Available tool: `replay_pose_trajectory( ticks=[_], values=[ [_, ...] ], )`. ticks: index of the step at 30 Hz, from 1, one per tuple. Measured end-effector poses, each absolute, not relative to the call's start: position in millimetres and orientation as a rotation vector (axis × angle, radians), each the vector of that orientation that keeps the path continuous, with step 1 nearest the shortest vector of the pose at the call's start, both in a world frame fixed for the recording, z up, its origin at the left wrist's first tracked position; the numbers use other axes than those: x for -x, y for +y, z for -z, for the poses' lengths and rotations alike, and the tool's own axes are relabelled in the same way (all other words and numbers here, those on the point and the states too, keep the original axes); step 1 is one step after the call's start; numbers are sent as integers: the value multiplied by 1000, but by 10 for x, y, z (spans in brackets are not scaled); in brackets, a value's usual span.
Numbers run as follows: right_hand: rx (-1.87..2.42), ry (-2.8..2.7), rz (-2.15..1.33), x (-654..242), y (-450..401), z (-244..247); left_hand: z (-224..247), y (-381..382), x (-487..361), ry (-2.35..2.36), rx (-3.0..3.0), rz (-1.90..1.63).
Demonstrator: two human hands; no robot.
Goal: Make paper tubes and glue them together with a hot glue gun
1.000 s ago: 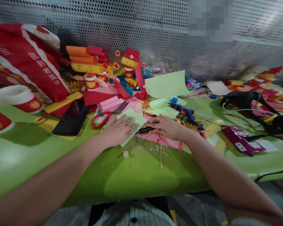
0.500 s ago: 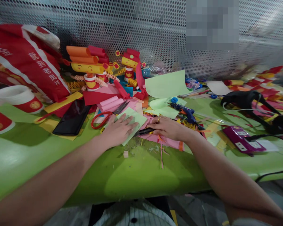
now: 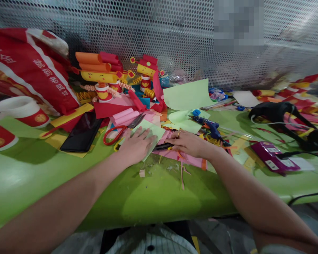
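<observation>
My left hand point(image 3: 138, 144) lies flat with its fingers spread over a light green sheet of paper point(image 3: 157, 129). Scissors with red handles point(image 3: 113, 135) rest just left of that hand, blades pointing away. My right hand point(image 3: 187, 141), a ring on one finger, is stretched over a heap of coloured scraps. Its fingertips lie at the end of a dark, slim tool point(image 3: 164, 146) whose kind I cannot make out. Pink paper point(image 3: 193, 160) shows beneath the right hand. The thumb is mostly hidden.
Paper-and-cup figures point(image 3: 103, 90) stand at the back, before a perforated metal screen. Left are a red bag point(image 3: 42, 70), paper cups point(image 3: 22, 111) and a black phone point(image 3: 82, 132). Right are a blue glue gun point(image 3: 213, 128), a purple power strip point(image 3: 274, 157) with its cable, and a black strap point(image 3: 278, 116).
My left hand and the green sheet under it have shifted very slightly to the right. My right hand stays in nearly the same place.
</observation>
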State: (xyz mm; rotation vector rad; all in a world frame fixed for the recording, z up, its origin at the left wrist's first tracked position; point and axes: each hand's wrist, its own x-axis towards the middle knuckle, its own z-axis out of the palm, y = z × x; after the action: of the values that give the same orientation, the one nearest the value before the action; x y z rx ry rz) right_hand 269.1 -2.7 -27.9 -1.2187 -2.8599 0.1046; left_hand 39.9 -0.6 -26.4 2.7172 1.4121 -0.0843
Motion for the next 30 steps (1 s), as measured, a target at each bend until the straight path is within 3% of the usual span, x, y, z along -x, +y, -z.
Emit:
replay_pose_trajectory(
  ticks=[9,14,30],
  values=[
    [1246,-2820,-16,-2694,-5,318,208,18,-410,1410,-2702,61],
    [1235,-2844,-19,-2722,25,336,12,72,-173,1127,-2678,291],
    [1204,-2843,-119,-2743,34,311,4,88,-131,1155,-2573,505]
  ],
)
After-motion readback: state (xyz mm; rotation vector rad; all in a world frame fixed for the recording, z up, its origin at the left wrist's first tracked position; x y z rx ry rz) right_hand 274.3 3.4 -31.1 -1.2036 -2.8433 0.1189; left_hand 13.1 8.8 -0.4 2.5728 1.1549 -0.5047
